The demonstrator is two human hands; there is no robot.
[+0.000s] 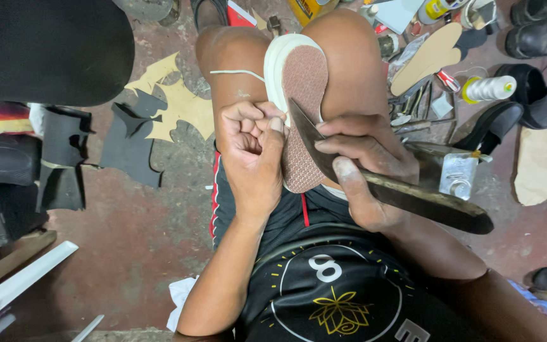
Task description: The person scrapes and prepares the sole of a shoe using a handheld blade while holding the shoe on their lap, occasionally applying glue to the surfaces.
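Observation:
A shoe sole (pixel 303 95) with a pinkish textured face and a cream rim rests lengthwise between my bare knees. My left hand (pixel 251 152) grips its near left edge, fingers curled tight. A thin cream strip (pixel 235 72) trails off the rim across my left knee. My right hand (pixel 359 171) holds a long dark knife (pixel 413 193) by its worn handle. The blade tip lies against the sole's right edge, just beside my left thumb.
On the reddish floor lie dark leather pieces (pixel 128 142) and tan cut-outs (pixel 182 104) to the left. A tan insole (pixel 428 56), a spool of white thread (pixel 489 88), metal tools (pixel 416 107), black shoes (pixel 542 28) and a tan scrap (pixel 539 166) sit right.

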